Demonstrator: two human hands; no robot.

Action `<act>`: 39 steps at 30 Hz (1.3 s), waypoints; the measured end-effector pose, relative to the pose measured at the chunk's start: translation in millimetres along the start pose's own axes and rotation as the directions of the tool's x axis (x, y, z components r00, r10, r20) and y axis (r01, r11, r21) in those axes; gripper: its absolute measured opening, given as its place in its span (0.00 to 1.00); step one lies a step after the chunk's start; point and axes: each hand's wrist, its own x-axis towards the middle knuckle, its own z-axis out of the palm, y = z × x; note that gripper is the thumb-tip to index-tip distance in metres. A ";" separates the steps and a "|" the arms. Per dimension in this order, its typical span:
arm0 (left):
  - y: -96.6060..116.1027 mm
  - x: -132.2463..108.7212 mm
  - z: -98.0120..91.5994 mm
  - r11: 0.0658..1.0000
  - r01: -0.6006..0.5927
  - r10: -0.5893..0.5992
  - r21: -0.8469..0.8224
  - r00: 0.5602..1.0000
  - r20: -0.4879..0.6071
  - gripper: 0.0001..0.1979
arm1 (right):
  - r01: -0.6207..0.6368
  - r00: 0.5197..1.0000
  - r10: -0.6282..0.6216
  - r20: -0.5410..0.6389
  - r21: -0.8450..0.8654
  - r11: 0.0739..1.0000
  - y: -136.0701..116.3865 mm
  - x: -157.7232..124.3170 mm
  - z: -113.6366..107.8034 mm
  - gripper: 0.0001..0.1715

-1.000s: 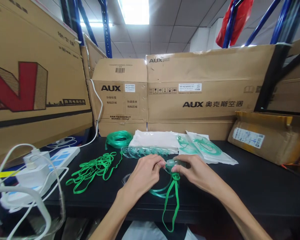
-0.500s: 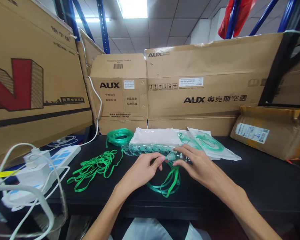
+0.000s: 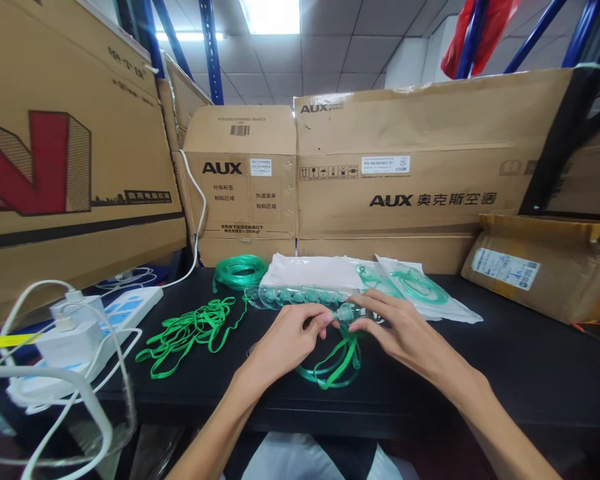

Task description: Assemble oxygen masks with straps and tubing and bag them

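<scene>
My left hand and my right hand meet over a clear green mask on the black table. Both pinch it with curled fingers, the left from the left side, the right from the right. A green elastic strap and a coil of clear green tubing lie on the table under the hands. Just behind them runs a row of several more clear masks.
A pile of loose green straps lies to the left, a green tubing coil behind it. White plastic bags and packed mask bags sit at the back. A power strip with white chargers is far left. Cardboard boxes wall the back.
The strap, hanging over the table's front edge a second ago, now lies gathered on the table. Both hands with the mask moved a little away from me, toward the row of masks.
</scene>
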 end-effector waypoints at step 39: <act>-7.8 4.2 12.9 0.972 -0.127 0.147 0.197 0.985 -0.092 0.09 | -0.451 0.886 0.396 0.241 0.248 0.857 -7.9 4.1 -5.6 0.27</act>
